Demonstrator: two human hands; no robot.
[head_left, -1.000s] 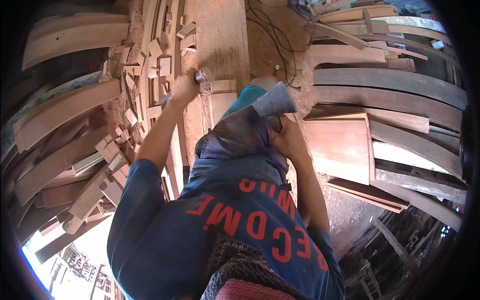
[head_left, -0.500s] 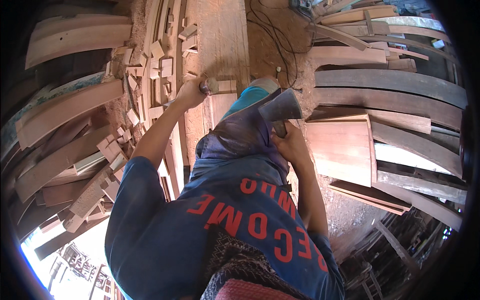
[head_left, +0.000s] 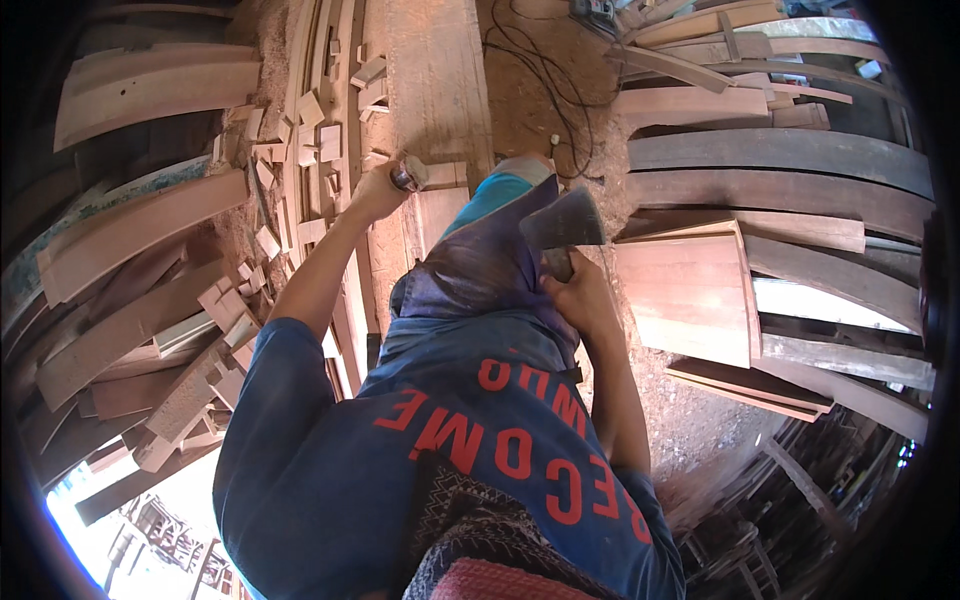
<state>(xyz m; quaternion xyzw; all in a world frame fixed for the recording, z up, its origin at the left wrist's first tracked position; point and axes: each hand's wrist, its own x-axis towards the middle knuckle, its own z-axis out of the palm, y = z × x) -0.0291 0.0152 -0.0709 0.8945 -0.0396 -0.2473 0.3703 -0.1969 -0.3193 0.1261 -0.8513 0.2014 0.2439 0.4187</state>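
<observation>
My left hand (head_left: 376,194) is closed round a short tool (head_left: 410,173) with a rounded end and dark band, perhaps a chisel; its lower part is hidden. It is raised at left of my leg, over pale timber. My right hand (head_left: 571,292) grips the handle of a hatchet, whose broad dark metal head (head_left: 562,219) sits in front of my bent leg, clad in purple and turquoise cloth (head_left: 497,192). Small wooden offcuts (head_left: 330,142) lie on long strips near my left hand.
A wide plank (head_left: 436,75) runs away ahead. Stacks of curved boards (head_left: 147,95) line the left, and more boards (head_left: 762,148) the right, with a squarish light panel (head_left: 683,298). Black cables (head_left: 550,90) lie on the sawdust-covered floor (head_left: 535,40) ahead.
My left hand with its tool moved slightly down and right from its place a second ago. The hatchet in my right hand shifted slightly downward and right.
</observation>
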